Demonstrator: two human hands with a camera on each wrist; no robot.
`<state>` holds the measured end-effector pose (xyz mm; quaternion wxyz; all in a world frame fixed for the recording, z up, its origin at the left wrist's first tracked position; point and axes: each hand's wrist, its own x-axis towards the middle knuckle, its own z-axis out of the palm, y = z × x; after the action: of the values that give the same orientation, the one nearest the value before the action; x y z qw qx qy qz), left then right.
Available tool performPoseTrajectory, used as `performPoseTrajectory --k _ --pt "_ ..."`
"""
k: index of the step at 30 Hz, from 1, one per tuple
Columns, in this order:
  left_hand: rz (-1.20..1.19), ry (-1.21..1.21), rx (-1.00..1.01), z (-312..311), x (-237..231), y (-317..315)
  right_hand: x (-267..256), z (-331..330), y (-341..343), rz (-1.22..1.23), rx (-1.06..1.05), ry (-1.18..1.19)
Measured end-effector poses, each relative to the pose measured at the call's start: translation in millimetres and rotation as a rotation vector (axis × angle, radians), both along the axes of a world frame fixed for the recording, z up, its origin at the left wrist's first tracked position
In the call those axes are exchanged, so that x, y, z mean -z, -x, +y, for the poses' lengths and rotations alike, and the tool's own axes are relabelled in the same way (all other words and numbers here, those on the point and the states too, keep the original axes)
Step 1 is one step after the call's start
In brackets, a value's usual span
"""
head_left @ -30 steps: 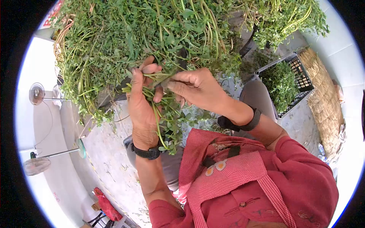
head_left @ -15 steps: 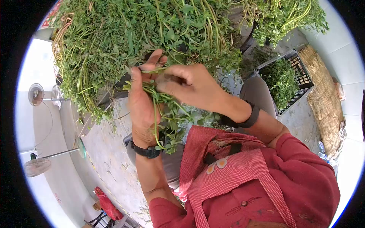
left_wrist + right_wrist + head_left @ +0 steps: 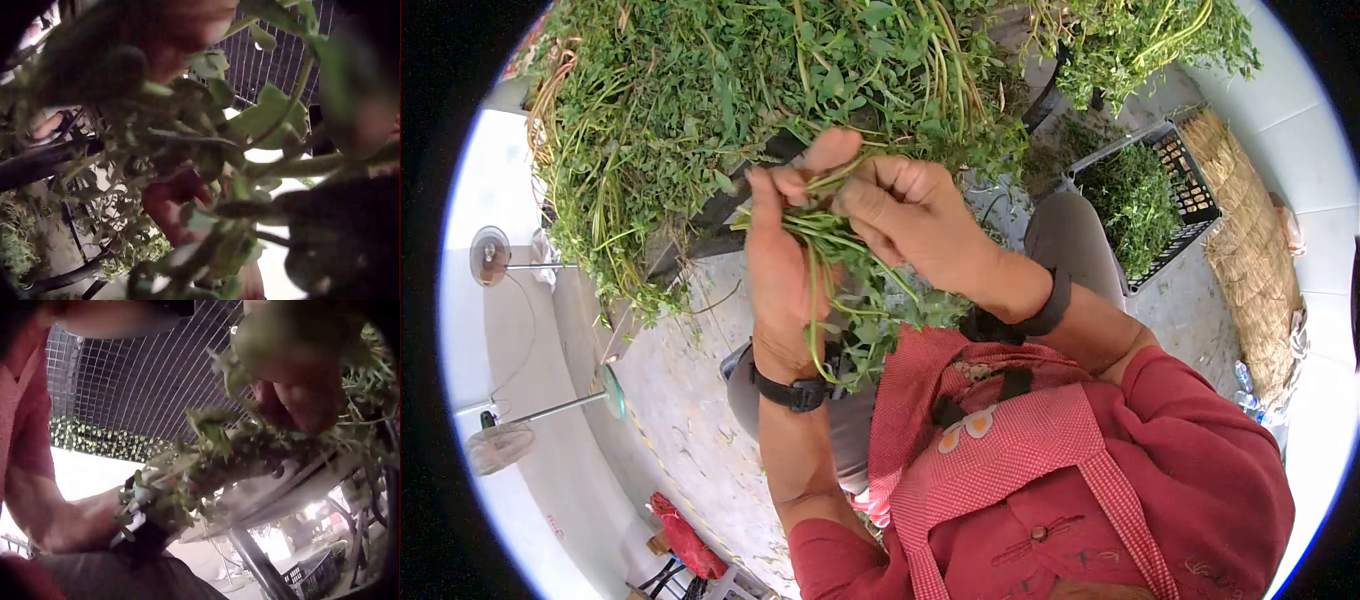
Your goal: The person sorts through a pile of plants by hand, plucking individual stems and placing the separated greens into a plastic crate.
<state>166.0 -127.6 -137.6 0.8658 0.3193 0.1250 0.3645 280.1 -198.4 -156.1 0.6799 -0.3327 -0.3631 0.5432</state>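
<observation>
In the head view, the left hand [image 3: 782,285] grips a small bunch of green leafy stems [image 3: 840,240], whose leaves hang down over the wrist. Close beside it, the right hand [image 3: 930,220] pinches a stem between thumb and index finger at the top of the bunch. Beyond both hands lies a large heap of the same greens [image 3: 660,130]. Leaves of the bunch [image 3: 269,119] fill much of the left wrist view, blurred and dark. The right wrist view shows leafy stems [image 3: 212,434] near blurred fingers.
A black crate [image 3: 1195,190] of greens stands on the floor at the right, beside a rolled straw mat [image 3: 1250,270]. Two fans [image 3: 490,255] are at the left. A red bag [image 3: 685,540] lies at the lower left. More greens [image 3: 1140,50] hang at the upper right.
The right hand has moved slightly up and closer to the left fingertips, and the left fingers have shifted right. The heap's edge sits a little higher and further left in the head view.
</observation>
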Motion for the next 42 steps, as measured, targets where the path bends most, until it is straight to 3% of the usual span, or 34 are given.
performPoseTrajectory --k 3,4,5,8,10,14,16,17,19,20,21,22,23,25,27,29,34,36,37,39,42 --pt "-0.077 0.034 -0.100 9.7 5.0 6.2 -1.2 -6.2 -7.6 0.096 -0.122 -0.022" --pt "-0.083 0.025 -0.091 9.8 3.8 6.7 -4.6 -9.3 -12.9 -0.057 -0.155 -0.004" --pt "-0.090 0.017 -0.083 9.3 3.2 6.4 -6.2 -8.7 -13.8 -0.059 -0.152 -0.006" --pt "-0.071 -0.007 -0.062 4.0 2.8 1.1 -9.3 -4.2 -9.2 -0.254 -0.034 0.050" --pt "0.023 -0.014 -0.120 -5.8 -5.1 -4.8 -8.5 0.0 0.5 -0.602 0.232 -0.163" --pt "0.179 -0.166 -0.191 -7.7 -0.3 -9.0 15.1 20.5 4.8 -0.660 0.450 -0.389" --pt "0.190 -0.194 -0.198 -7.9 0.2 -6.2 10.0 16.6 -0.3 -0.789 0.344 -0.239" --pt "0.315 -0.313 -0.241 -8.2 0.8 -3.3 7.1 14.6 -5.2 -0.789 0.341 -0.238" --pt "0.439 -0.427 -0.281 -9.0 3.8 -1.9 -3.3 9.8 -20.5 -0.827 0.012 -0.195" --pt "0.538 -0.600 -0.332 -9.6 7.5 -2.1 -10.8 6.1 -28.5 -0.829 0.011 -0.194" --pt "0.636 -0.774 -0.381 -10.1 9.6 -2.7 -18.8 1.5 -37.0 -0.645 -0.213 -0.069" --pt "0.642 -0.783 -0.375 -11.9 5.6 -4.2 -23.3 -4.6 -44.6 -0.452 -0.430 0.056" --pt "0.637 -0.781 -0.375 -8.4 3.7 -1.6 -24.7 -12.7 -52.3 -0.457 -0.429 0.059" --pt "0.409 -0.180 -0.287 5.9 0.7 12.0 -24.7 -27.8 -66.9 -0.100 -0.528 -0.051" --pt "0.324 -0.235 -0.234 8.5 -2.9 16.0 -11.9 -26.8 -74.0 0.002 -0.501 -0.117" --pt "0.228 -0.094 -0.261 3.4 -12.3 12.1 -10.9 -24.9 -76.2 0.199 -0.364 0.027" --pt "-0.108 0.030 0.003 14.1 -7.4 23.3 5.0 -21.0 -77.5 0.329 -0.359 0.053" --pt "-0.127 0.047 0.050 14.1 -8.0 24.4 -0.6 -22.5 -72.8 -0.277 -0.047 0.027" --pt "-0.147 0.062 0.088 13.8 -7.9 24.5 -1.0 -20.2 -71.7 -0.275 -0.041 0.029" --pt "-0.102 0.038 0.031 12.1 -5.7 23.0 -2.6 -14.4 -68.4 -0.573 0.116 -0.271" --pt "-0.078 0.024 0.025 9.2 -5.5 19.5 -12.9 -16.0 -57.3 -0.698 0.071 -0.160"
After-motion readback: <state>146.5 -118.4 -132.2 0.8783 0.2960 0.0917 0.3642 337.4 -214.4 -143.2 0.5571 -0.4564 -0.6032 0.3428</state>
